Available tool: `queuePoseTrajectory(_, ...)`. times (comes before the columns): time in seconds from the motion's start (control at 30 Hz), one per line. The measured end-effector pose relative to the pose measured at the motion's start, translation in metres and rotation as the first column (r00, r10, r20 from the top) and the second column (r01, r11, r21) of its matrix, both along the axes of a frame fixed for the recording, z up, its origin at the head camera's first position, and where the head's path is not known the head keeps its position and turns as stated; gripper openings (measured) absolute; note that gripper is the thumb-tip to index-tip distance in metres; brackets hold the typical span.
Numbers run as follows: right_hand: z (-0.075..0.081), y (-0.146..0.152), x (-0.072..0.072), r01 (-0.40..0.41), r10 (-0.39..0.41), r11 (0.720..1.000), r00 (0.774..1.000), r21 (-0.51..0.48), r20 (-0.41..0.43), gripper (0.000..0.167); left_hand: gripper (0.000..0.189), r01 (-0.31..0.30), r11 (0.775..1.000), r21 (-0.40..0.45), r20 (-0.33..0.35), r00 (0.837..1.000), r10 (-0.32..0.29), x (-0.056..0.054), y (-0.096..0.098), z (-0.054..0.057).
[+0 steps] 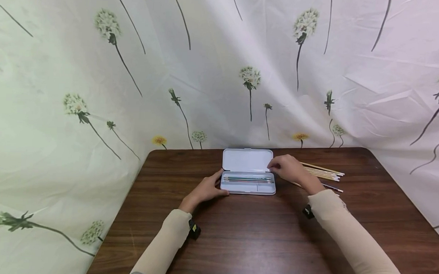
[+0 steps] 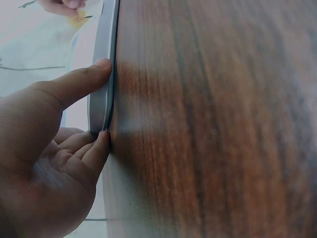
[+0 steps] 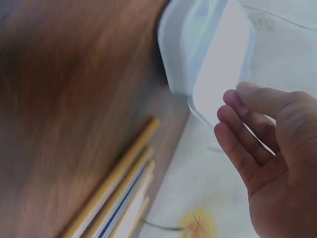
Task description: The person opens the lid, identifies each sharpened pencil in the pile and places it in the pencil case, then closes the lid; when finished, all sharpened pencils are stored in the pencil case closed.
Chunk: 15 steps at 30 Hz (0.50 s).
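Note:
A light-coloured pencil case (image 1: 239, 187) lies unfolded on the table, with its lid (image 1: 247, 160) tilted up at the back. Several pencils (image 1: 247, 179) lie lengthwise in its rear compartment. My left hand (image 1: 206, 189) grips the case's left end, thumb at the front; the left wrist view shows the thumb (image 2: 81, 82) against the case's side wall (image 2: 101, 54). By the lid's right edge hovers my right hand (image 1: 289, 167). Its fingers (image 3: 242, 141) are loosely bent and the thumb is close to the index fingertip, with nothing visible between them.
Several more pencils (image 1: 321, 173) lie on the brown table (image 1: 238, 234) right of the case, partly behind my right forearm. A dandelion-print cloth (image 1: 207, 72) hangs along the table's back edge.

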State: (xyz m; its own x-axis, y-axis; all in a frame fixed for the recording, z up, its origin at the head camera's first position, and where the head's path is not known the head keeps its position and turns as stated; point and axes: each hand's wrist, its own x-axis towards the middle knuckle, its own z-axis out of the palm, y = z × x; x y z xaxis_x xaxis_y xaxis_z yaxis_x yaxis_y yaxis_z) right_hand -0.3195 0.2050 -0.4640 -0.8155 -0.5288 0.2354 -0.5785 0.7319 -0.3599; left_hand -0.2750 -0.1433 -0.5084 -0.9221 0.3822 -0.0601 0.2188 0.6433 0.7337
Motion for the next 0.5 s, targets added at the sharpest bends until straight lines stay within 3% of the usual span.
queuePoseTrajectory(0.27,0.019,0.038,0.004,0.017,-0.018,1.0,0.998,-0.018,-0.057,0.008,0.1,-0.01,1.0,-0.009,0.011,1.0,0.01,0.001,0.001,0.003)
queuePoseTrajectory(0.5,0.033,0.071,0.015,0.075,-0.076,0.997,0.996,-0.019,-0.043,0.009,0.1,-0.001,1.0,-0.011,0.02,1.0,0.001,0.0,0.001,0.002)
